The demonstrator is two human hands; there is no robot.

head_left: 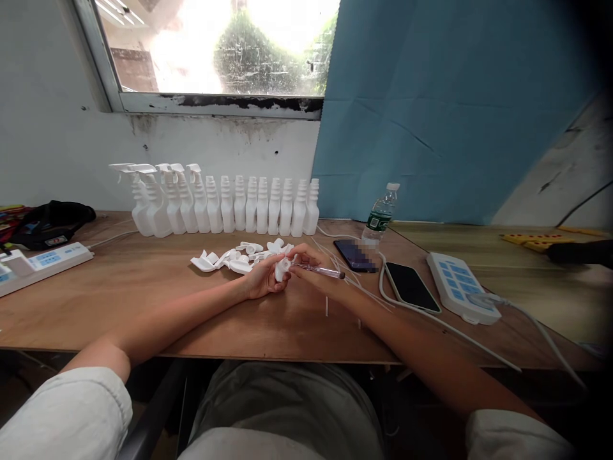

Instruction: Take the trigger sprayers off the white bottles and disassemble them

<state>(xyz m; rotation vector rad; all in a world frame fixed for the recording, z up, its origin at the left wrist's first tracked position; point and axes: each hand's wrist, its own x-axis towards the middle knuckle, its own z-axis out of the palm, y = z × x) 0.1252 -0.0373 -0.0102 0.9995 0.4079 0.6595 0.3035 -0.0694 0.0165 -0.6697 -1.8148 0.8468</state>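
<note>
My left hand (262,278) is closed around a white spray trigger head (282,268), held just above the table. In my right hand (313,260) lies a slim screwdriver (325,271) with a clear handle and a dark end cap. Its handle points right, and its tip is at the spray head, where my fingers hide it. A loose pile of white spray trigger heads (237,260) lies on the table just behind and left of my hands. Against the wall stands a row of white bottles (262,207); several at its left end carry trigger heads, the others have bare necks.
Two phones (412,287) lie right of my hands among white cables and thin white tubes (378,297). A water bottle (380,214) stands behind them. Power strips (462,287) sit at both sides, with a black strap item (52,223) at far left. The table's front edge is near my body.
</note>
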